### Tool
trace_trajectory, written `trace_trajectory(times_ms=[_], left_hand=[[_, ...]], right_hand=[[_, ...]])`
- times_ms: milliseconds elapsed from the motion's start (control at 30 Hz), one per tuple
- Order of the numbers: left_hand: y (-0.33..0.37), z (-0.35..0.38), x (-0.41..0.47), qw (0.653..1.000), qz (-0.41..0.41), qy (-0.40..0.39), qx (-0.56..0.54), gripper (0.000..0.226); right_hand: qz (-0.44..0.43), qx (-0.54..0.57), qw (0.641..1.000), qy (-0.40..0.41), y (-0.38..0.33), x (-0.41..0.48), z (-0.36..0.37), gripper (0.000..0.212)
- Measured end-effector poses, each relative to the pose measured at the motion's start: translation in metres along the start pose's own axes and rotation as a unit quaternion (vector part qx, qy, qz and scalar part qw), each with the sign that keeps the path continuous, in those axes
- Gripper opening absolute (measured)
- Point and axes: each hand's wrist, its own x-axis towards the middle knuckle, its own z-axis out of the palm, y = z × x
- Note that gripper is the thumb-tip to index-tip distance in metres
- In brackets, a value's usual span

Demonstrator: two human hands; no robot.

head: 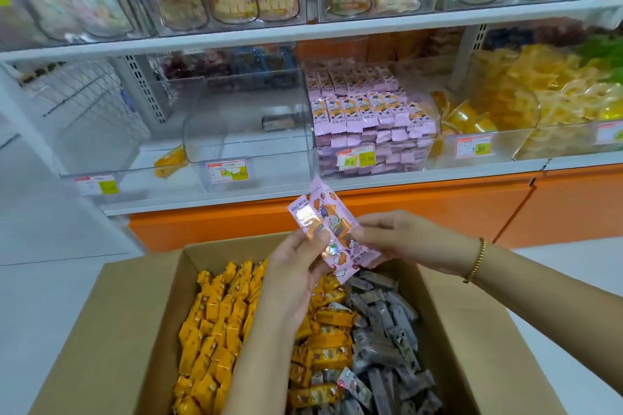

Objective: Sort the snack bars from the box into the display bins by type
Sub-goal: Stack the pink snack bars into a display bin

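our left hand [296,259] and right hand [401,239] both pinch two pink snack bars [332,229] above the open box [135,283]. the stocked pink bin [374,125] sits at one o'clock of them. yellow bars [215,330] and grey bars [387,340] fill the box at six.

Pink snack bars [332,232] tilted above box [135,296]

My picture is bright and even, with soft shadows. Light glints off the shiny pink snack wrappers [323,209] and clear plastic bins [249,145]. The white top shelf [303,31] looks blurry and bent.
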Motion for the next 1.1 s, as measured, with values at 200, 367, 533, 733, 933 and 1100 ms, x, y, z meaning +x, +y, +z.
trace_trajectory(times_ms=[200, 367, 533, 733, 933, 1100], left_hand=[[0.003, 0.006, -0.005, 0.999, -0.006, -0.006, -0.046, 0.023], [0.004, 0.000, -0.010, 1.000, -0.003, -0.016, 0.002, 0.031], [0.006, -0.007, -0.013, 0.995, -0.058, -0.074, 0.025, 0.037], [0.018, -0.014, -0.011, 0.915, -0.098, -0.146, 0.364, 0.041], [0.028, 0.000, 0.002, 0.957, -0.054, -0.061, 0.279, 0.016], [0.021, 0.012, 0.010, 0.983, -0.043, 0.018, 0.179, 0.022]], right_hand=[[-0.056, -0.072, 0.992, 0.084, -0.005, 0.000, -0.002, 0.038], [-0.084, -0.068, 0.993, 0.055, -0.004, 0.001, 0.002, 0.043], [-0.090, -0.032, 0.991, 0.097, -0.003, 0.002, 0.000, 0.042], [-0.115, -0.113, 0.971, 0.176, -0.023, -0.009, -0.029, 0.034], [-0.082, -0.231, 0.969, 0.038, -0.011, -0.018, -0.023, 0.029], [-0.100, -0.301, 0.946, 0.067, -0.012, -0.018, -0.023, 0.046]])
